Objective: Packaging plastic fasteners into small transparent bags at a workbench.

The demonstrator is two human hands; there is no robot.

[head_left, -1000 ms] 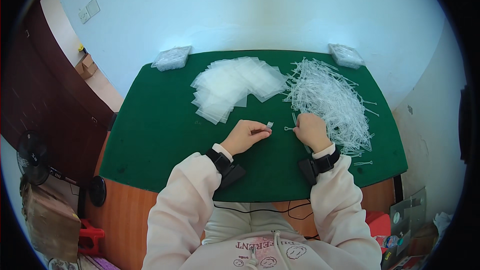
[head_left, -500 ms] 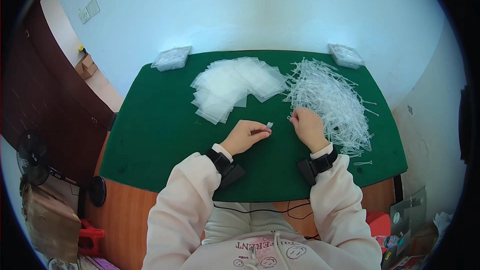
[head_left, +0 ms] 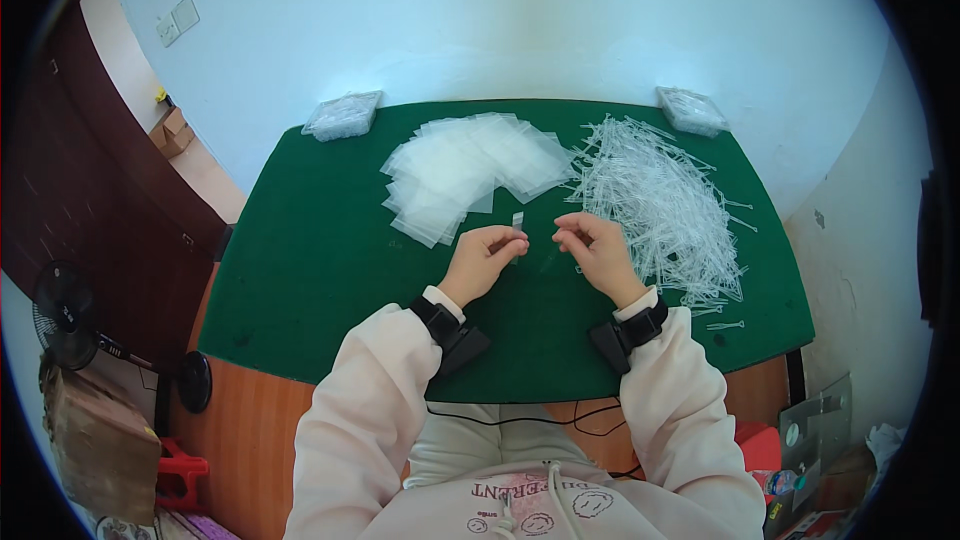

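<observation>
In front of me my left hand (head_left: 483, 258) is closed in a pinch. A narrow piece of a clear plastic bag (head_left: 518, 221) sticks up past its fingertips. Facing it a short gap away, my right hand (head_left: 597, 252) has its thumb and fingertips pinched together. A thin clear plastic stick seems to be at those fingers, faint against the green cloth. Beyond my left hand lies a spread heap of flat clear plastic bags (head_left: 450, 170). Right beside my right hand is a big tangled pile of small clear plastic forks (head_left: 660, 205).
Two clear boxes stand at the back corners of the green-covered table (head_left: 290, 280), a left box (head_left: 343, 117) and a right box (head_left: 692, 112). A few loose forks (head_left: 726, 325) lie near the pile's front. Left of the table is a black fan (head_left: 68, 305).
My right hand has moved left, away from the edge of the pile and toward my left hand. My left hand has turned and shifted slightly left, with the bag piece now pointing up.
</observation>
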